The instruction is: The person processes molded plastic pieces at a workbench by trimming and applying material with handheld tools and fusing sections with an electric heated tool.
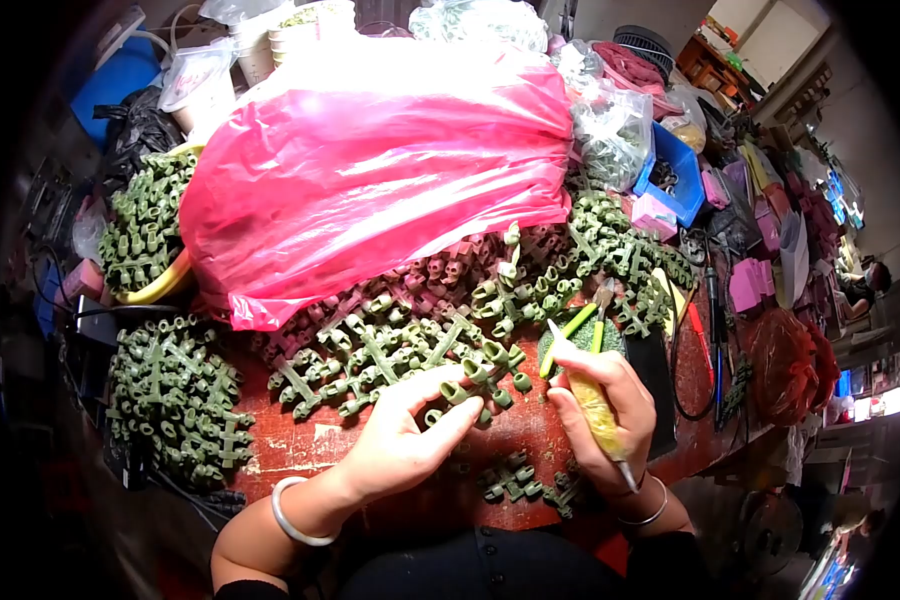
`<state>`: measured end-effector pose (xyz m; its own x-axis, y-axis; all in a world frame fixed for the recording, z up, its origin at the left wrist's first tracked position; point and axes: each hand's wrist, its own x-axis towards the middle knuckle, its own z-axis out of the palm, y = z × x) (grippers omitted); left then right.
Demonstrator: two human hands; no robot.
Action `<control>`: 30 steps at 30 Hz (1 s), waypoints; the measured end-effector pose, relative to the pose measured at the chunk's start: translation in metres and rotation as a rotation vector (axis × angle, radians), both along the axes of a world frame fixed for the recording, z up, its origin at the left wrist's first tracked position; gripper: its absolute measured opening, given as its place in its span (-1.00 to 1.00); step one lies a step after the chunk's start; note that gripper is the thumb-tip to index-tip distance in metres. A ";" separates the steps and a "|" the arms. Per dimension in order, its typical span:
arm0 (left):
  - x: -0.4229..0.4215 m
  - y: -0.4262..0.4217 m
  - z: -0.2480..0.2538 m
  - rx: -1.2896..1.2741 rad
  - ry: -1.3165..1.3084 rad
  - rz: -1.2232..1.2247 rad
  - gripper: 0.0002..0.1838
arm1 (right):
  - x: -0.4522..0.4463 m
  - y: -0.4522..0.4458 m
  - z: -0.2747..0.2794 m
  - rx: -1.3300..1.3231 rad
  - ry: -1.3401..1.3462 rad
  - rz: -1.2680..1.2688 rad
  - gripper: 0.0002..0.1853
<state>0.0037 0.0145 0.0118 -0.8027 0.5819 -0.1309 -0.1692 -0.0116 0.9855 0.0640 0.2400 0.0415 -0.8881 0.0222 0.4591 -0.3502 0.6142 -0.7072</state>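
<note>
My left hand [410, 430] pinches a green branched piece [480, 375] with small hollow cups along its stem, held over the red table. My right hand [610, 410] is closed round a slim pointed tool [596, 412] with a yellow wrapped handle; a metal end sticks out below the fist. Just beyond that hand, pliers [578, 326] with yellow-green handles lie on a green textured pad [610, 338]. A few loose green pieces [520, 480] rest near the table's front edge, between my wrists. More green branched pieces [370, 350] are heaped beyond my left hand.
A large pink plastic bag [390, 150] covers part of the heap. Green pieces also pile up at the left [170, 400] and in a yellow-rimmed container [160, 285]. At right are a blue bin [675, 170], pen-like tools [715, 330] and a red bag [790, 365].
</note>
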 end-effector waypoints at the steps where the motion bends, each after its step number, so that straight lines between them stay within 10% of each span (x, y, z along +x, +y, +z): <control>1: 0.000 0.000 0.001 -0.006 -0.073 0.021 -0.74 | 0.001 0.001 -0.002 -0.023 0.044 0.004 -0.64; 8: -0.001 0.003 -0.006 0.031 0.092 0.019 -0.73 | 0.004 0.007 0.001 -0.110 0.032 0.202 -0.47; 10: -0.001 0.004 -0.013 -0.055 0.547 0.076 -0.67 | 0.005 0.004 0.000 -0.178 -0.013 0.179 -0.50; 12: -0.002 0.005 -0.010 -0.042 0.582 0.057 -0.64 | 0.009 0.007 -0.001 -0.260 -0.125 0.186 -0.77; 20: -0.002 0.005 -0.007 -0.048 0.623 0.016 -0.54 | 0.010 0.004 -0.002 -0.152 -0.150 0.248 -0.81; 22: -0.002 0.004 -0.007 -0.050 0.621 0.013 -0.53 | 0.016 0.003 -0.001 -0.519 -0.323 0.225 -0.82; 30: -0.001 0.003 -0.002 -0.078 0.642 -0.023 -0.50 | 0.009 0.006 -0.001 -0.190 -0.209 0.274 -0.72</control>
